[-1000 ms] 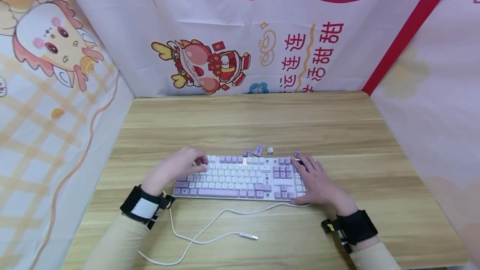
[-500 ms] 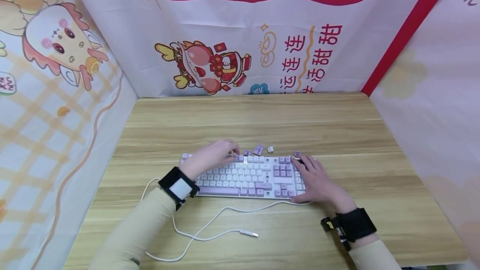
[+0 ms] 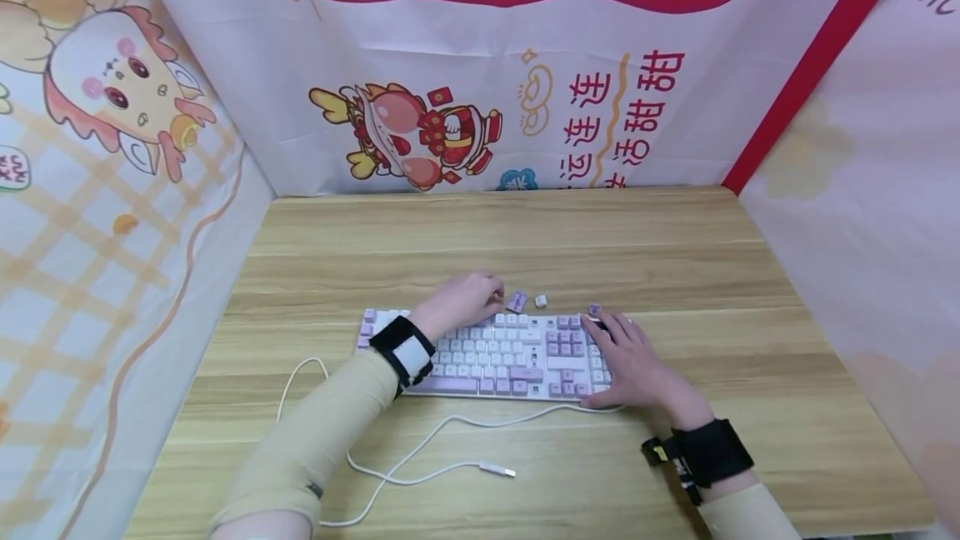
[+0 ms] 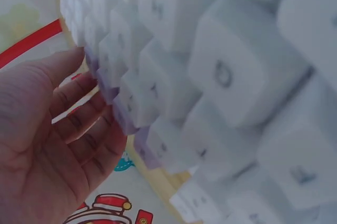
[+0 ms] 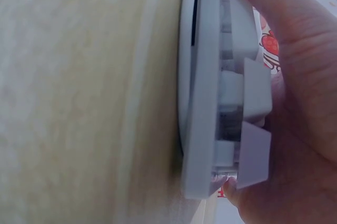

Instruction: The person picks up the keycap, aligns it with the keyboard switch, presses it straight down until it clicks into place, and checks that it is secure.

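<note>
A white and lilac keyboard (image 3: 495,357) lies flat on the wooden table. My left hand (image 3: 468,298) reaches across its top rows, fingers bent down at the back edge. In the left wrist view, this hand (image 4: 68,124) has its thumb and fingertips just past the lilac keys, partly hidden by them; I cannot tell whether it pinches a keycap. A long lilac keycap (image 3: 517,302) and a white keycap (image 3: 541,301) lie right beside those fingers. My right hand (image 3: 633,365) grips the keyboard's right end, thumb at the front edge, fingers over the number pad.
Another small lilac keycap (image 3: 595,309) lies behind the right fingers. A white cable (image 3: 442,432) loops in front of the keyboard, ending in a USB plug (image 3: 497,469). Printed cloth walls (image 3: 600,32) close off the back and sides. Several key positions show bare switches.
My left hand has moved right along the keyboard's top rows to its back edge, now covering the small lilac keycap that lay there. The right hand has stayed in place.
</note>
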`<state>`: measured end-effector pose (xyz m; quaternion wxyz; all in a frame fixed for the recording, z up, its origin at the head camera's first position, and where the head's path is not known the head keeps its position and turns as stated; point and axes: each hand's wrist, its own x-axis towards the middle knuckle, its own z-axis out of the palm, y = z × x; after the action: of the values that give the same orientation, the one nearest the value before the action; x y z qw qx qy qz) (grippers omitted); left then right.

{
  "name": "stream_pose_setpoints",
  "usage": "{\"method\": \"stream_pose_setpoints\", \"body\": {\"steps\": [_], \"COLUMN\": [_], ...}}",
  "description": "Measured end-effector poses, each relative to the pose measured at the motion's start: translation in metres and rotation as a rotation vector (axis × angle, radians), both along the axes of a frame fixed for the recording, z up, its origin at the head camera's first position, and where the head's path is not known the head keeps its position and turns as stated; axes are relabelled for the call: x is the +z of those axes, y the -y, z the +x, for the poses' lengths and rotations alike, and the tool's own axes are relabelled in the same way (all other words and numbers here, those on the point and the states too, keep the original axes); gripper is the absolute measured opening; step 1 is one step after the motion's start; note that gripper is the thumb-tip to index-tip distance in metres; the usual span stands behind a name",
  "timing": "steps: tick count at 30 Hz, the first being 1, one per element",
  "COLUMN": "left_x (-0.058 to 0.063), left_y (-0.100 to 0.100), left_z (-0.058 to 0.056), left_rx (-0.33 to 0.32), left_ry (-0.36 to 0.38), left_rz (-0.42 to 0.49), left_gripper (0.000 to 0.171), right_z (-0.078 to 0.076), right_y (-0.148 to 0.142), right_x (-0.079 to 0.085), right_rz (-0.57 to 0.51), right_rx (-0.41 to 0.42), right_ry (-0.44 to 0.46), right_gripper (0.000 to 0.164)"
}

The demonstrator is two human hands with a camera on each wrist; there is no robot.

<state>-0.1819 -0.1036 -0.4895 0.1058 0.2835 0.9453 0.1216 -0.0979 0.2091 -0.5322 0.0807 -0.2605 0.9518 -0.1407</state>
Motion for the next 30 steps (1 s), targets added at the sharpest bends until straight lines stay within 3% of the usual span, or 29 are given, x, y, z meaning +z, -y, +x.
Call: {"method": "stream_pose_setpoints", "body": {"steps": [11,24,30], "left_x": [-0.004,-0.008,-0.008], "left_y": [-0.012,-0.013,-0.006], "left_z": [-0.001,-0.003,-0.001], "left_rx": [0.042,0.025,0.034], "left_ry": [-0.007,-0.008,0.006], "left_rz": [-0.038,0.099,0.143], "left_gripper": [0.023,0.013,0.019], "right_z": [0.0,0.001,0.003], "right_y": [-0.001,-0.001,0.0], "right_x": [-0.001,0.003,0.003], "right_rz": [-0.004,-0.016,-0.006], "right_rx": [-0.006,-0.006,-0.008], "right_ry": [-0.007,-0.013,-0.004], "right_gripper": [0.127,0.127,0.126]}}
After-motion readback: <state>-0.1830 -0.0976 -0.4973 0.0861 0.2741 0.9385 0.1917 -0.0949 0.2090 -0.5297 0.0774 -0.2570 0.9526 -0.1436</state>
